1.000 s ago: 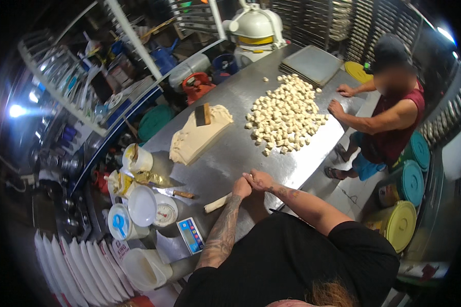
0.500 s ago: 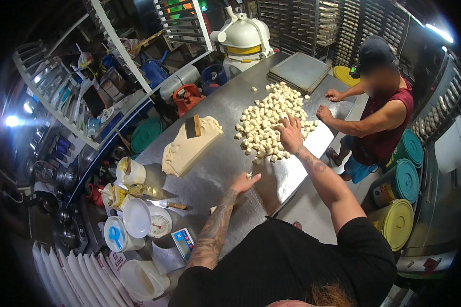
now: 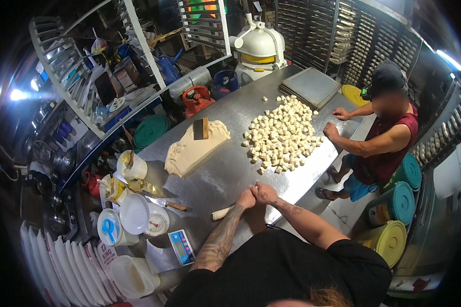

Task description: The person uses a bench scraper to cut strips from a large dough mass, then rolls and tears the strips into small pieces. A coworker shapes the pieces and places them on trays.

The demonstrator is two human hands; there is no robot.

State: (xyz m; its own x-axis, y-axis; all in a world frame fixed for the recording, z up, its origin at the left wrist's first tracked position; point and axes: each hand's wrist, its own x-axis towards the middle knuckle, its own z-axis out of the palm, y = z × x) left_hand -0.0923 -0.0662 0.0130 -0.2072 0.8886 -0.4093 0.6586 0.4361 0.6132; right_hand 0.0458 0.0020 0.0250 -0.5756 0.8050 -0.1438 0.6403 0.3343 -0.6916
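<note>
My left hand (image 3: 245, 199) and my right hand (image 3: 264, 193) meet above the near part of the metal table (image 3: 210, 189), both with fingers closed. A pale dough strip (image 3: 222, 213) shows on the far side of my left wrist, in line with the left fist, which appears closed round its other end. What my right fingers pinch is hidden. Beyond my hands lies a wide heap of small cut dough pieces (image 3: 281, 135). To the left rests a large dough slab (image 3: 197, 152) with a wooden-handled dough scraper (image 3: 201, 129) on top.
Left of my arm are a knife (image 3: 176, 206), digital scale (image 3: 182, 247), dial scale (image 3: 158, 223) and white tubs (image 3: 132, 166). Stacked trays (image 3: 311, 87) lie at the far end. A co-worker (image 3: 384, 123) stands at the right edge near lidded bins (image 3: 389, 238).
My right hand has drawn back from the dough heap to my left hand. Its fingers, spread before, are now closed. The whole view has shifted slightly.
</note>
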